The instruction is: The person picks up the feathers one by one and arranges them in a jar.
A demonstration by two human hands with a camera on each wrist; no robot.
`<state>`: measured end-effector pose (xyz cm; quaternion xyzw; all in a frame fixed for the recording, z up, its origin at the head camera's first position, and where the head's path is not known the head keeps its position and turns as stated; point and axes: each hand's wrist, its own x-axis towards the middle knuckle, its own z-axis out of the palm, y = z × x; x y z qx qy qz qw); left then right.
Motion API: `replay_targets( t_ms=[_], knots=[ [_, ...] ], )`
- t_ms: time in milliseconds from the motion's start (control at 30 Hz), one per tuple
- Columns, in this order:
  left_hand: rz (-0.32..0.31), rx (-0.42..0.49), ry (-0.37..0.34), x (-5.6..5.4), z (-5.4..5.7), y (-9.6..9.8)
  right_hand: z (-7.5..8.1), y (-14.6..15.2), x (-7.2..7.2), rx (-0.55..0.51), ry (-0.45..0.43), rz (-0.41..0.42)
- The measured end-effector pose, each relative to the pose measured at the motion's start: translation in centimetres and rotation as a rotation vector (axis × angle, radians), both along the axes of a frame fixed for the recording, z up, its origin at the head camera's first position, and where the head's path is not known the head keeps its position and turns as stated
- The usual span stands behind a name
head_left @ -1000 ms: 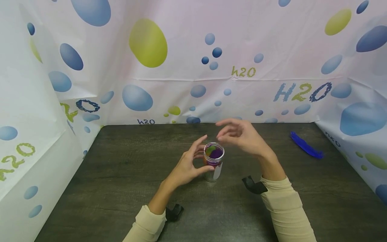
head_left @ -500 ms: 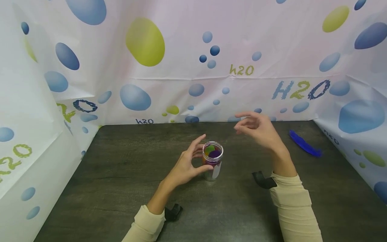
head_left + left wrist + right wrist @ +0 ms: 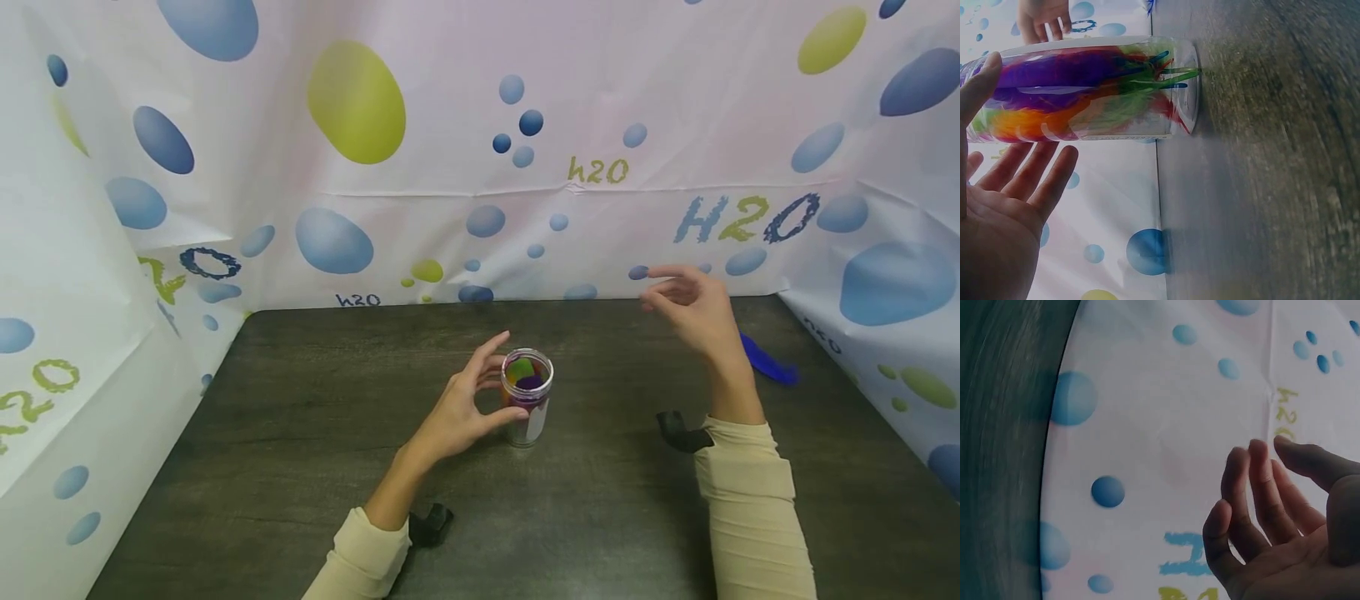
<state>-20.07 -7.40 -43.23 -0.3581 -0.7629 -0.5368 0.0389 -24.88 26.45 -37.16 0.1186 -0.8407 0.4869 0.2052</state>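
A clear glass jar [image 3: 528, 408] stands upright and lidless on the dark table, near its middle. Packed inside are purple, orange, green and red feathers [image 3: 1079, 81], their quills pointing down to the base. My left hand [image 3: 459, 412] holds the jar from the left, thumb at the near side and fingers round the far side. To the right, my right hand [image 3: 692, 310] hovers above the table's far part with loosely bent fingers and nothing in them. Beyond its wrist lies a blue feather [image 3: 772, 364], partly hidden by the hand and forearm.
The dark wood-look table [image 3: 300, 467] meets a white sheet [image 3: 450, 167] printed with blue and green bubbles, hung behind it and along both sides. Black wrist straps [image 3: 431, 527] stick out from both sleeves.
My right hand has moved away from above the jar to the right, and now partly covers the blue feather. My left hand stays at the jar. The head view has shifted slightly.
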Motion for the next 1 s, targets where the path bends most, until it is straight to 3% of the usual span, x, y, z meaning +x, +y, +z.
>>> replay_targets(
  t_ms=[167, 367, 833, 1000],
  knots=[
    [0.001, 0.002, 0.003, -0.2, -0.1, 0.0, -0.6, 0.8, -0.5, 0.077, 0.034, -0.056],
    [-0.007, 0.006, -0.002, -0.2, -0.2, 0.0, -1.6, 1.5, -1.0, 0.162, 0.010, -0.129],
    [-0.010, 0.004, -0.010, 0.0, 0.0, -0.2, -3.1, 2.8, -2.1, 0.201, 0.051, -0.196],
    [-0.013, 0.010, -0.020, 0.1, -0.1, -0.1, -3.7, 3.4, -2.1, 0.204, 0.010, -0.215]
  ],
)
